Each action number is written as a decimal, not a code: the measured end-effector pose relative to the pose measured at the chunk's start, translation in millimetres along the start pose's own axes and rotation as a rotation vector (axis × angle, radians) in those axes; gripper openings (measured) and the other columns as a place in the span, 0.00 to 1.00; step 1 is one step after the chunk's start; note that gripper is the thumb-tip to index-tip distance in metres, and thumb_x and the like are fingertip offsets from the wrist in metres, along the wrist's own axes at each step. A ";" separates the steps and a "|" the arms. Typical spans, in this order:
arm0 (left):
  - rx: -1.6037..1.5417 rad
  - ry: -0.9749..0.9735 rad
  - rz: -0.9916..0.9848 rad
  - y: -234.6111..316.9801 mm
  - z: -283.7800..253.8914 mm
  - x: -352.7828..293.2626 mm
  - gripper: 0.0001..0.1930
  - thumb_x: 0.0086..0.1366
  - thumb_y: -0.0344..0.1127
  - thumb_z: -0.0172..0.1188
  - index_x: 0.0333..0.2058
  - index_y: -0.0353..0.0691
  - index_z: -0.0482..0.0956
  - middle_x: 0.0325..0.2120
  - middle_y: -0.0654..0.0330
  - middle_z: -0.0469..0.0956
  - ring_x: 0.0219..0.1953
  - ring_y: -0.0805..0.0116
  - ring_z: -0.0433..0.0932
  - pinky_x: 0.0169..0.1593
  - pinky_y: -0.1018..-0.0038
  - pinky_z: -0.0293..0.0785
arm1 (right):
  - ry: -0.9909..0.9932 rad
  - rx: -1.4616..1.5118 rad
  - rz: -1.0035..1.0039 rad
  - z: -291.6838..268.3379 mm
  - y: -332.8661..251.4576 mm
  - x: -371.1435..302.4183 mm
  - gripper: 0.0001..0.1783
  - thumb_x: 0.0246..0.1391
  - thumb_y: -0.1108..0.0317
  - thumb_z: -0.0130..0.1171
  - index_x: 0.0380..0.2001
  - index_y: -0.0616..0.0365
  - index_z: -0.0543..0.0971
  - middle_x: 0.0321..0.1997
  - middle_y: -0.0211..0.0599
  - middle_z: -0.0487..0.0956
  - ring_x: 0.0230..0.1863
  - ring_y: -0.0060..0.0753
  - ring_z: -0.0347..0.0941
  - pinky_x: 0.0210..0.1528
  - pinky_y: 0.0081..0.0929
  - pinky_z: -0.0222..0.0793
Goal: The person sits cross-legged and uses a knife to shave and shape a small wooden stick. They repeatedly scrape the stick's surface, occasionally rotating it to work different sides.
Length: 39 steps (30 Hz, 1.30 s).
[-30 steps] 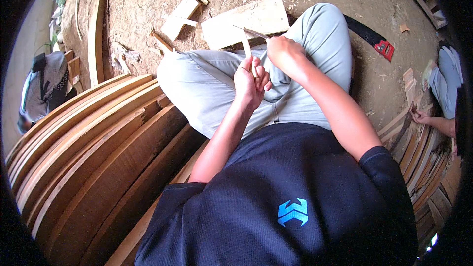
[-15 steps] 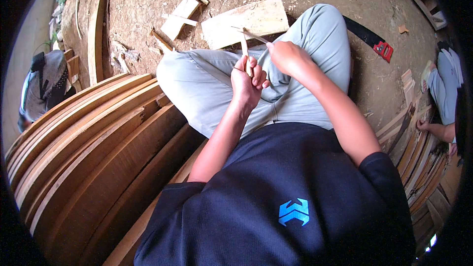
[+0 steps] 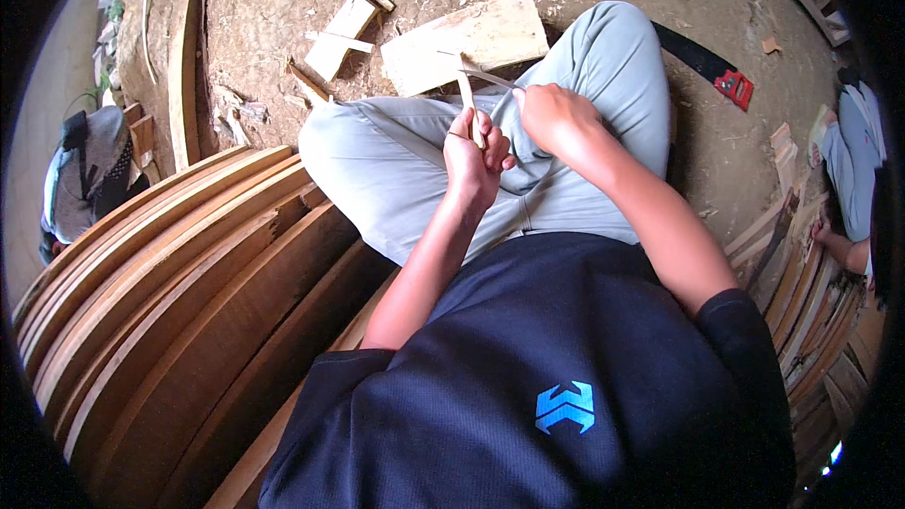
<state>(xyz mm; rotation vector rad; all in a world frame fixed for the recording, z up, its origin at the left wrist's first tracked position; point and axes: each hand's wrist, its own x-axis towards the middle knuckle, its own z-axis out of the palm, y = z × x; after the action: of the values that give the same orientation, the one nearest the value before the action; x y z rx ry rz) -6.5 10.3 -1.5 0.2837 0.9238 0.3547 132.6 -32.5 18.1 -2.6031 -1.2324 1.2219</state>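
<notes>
My left hand (image 3: 474, 155) is closed around a thin, pale wooden stick (image 3: 466, 94), which points up and away from me above my lap. In my right hand (image 3: 558, 120), just to the right, is a knife (image 3: 491, 78) with a narrow blade. The blade reaches left and lies against or very close to the upper part of the stick; exact contact cannot be made out. My right fingers hide the knife's handle. Beyond both hands, a pale wooden board (image 3: 514, 28) lies on the ground.
Crossed wood offcuts (image 3: 332, 49) lie ahead to the left. A handsaw (image 3: 698, 57) with a red handle rests right of my knee. Long stacked planks (image 3: 189, 273) fill my left side. One person (image 3: 94, 160) is far left; another person (image 3: 853, 165) at right has a hand by wood strips.
My right hand has shifted slightly right and toward me, and the knife blade sits a little lower along the stick. My left hand keeps its hold almost in place.
</notes>
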 end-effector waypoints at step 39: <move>0.196 0.060 -0.080 1.1 -5.6 -1.9 0.22 0.71 0.51 0.35 0.19 0.50 0.63 0.06 0.72 0.51 0.08 0.76 0.47 0.16 0.76 0.46 | -0.243 1.262 0.000 41.7 -2.9 69.6 0.12 0.48 0.61 0.63 0.28 0.59 0.75 0.27 0.33 0.79 0.14 0.14 0.60 0.12 0.16 0.55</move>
<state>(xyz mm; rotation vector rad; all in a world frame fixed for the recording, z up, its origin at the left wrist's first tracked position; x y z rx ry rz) -12.3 11.0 -2.9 0.4162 1.0283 0.2000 130.2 3.1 -54.8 -1.5282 -0.2139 1.5790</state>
